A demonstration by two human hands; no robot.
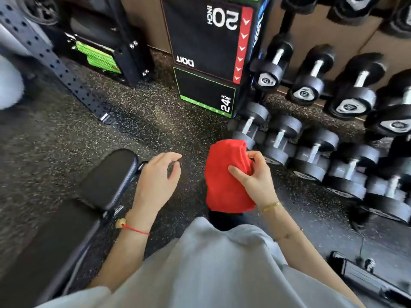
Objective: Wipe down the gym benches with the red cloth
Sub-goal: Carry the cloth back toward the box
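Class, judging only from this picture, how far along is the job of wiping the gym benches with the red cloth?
Done: nothing shows as wiped; the black padded bench bears no visible wipe marks. In hand: the right hand grips the bunched red cloth in the air, off the bench; the left hand hovers open beside the pad's end. Left: bringing the cloth onto the pad and wiping.

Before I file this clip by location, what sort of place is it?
Most likely a gym's free-weights area: rows of dumbbells on a rack at right, a padded bench at left, and a plyo box marked 20 and 24 inch on speckled rubber flooring.
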